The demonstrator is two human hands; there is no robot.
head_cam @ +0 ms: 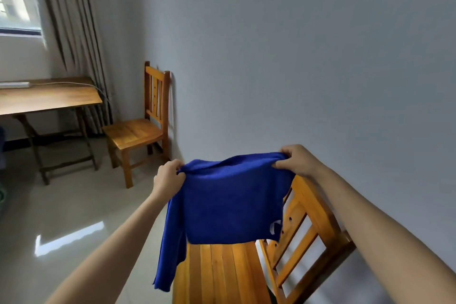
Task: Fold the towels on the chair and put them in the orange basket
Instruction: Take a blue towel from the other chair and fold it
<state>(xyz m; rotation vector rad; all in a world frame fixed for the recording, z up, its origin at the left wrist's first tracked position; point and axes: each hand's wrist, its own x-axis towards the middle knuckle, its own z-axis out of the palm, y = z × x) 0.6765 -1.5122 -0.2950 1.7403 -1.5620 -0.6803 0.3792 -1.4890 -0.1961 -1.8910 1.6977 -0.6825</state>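
Blue towel [229, 197] hangs over the chair [222, 274], top corners pinched by left hand [167, 176] and right hand [296, 159].

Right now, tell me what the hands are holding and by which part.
Both hands hold one blue towel by its top edge: left hand pinches the left corner, right hand the right corner. It hangs above the chair.
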